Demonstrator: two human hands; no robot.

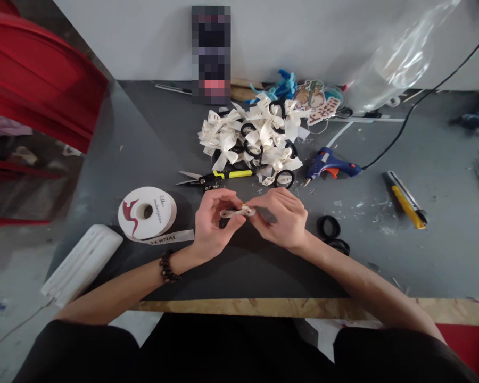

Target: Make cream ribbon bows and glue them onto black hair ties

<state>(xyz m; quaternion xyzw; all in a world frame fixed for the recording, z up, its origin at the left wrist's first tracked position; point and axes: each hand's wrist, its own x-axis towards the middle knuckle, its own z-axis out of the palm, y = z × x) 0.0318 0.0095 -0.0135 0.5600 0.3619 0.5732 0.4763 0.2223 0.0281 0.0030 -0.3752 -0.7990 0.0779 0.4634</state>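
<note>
A small looped piece of white ribbon [232,214] is pinched between both hands, above the dark grey tabletop. My left hand [215,226] is closed on its left part, thumb below and fingers curled over it. From the other side my right hand [282,217] grips the ribbon's right end between thumb and forefinger. A tiny yellowish spot shows at the fingertips, too small to name. Just beyond the hands lie yellow-and-black scissors [233,174], and past them a pile of white ribbon bows [259,133] with black hair ties.
Left of my hands stands a ribbon roll [163,210], beside a white device [83,260]. A blue glue gun [329,164] with a black cord lies right of the bows. Farther right is a yellow cutter knife [409,205]. Black hair ties [329,227] rest near my right forearm.
</note>
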